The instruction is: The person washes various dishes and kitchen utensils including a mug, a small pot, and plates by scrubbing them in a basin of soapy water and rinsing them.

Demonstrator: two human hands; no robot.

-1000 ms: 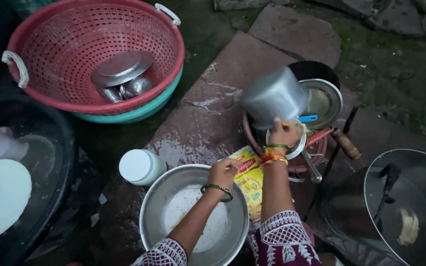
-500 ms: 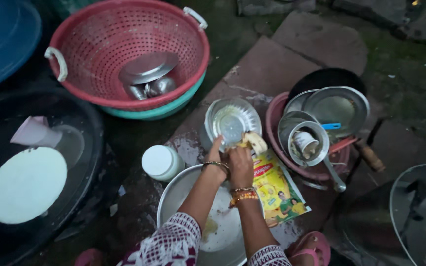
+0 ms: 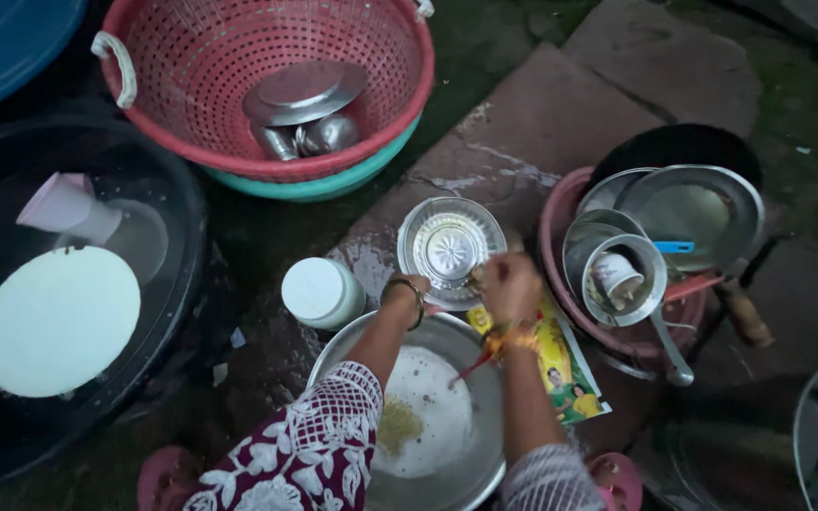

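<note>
Step in hand looks like scrubbing: left hand (image 3: 407, 289) grips the near-left rim of the small steel pot (image 3: 451, 241), fingers closed on it. Right hand (image 3: 510, 287) is fisted at the pot's near-right edge (likely around a scrub pad, can't tell). Pot sits on the wet stone slab (image 3: 532, 142), mouth up, just beyond the big soapy steel basin (image 3: 466, 473) and left of the pink tub (image 3: 560, 213) of dirty vessels. Pot is shiny, ribbed base, wet. Next move probably needs a steady rim hold while the right hand works round.
</note>
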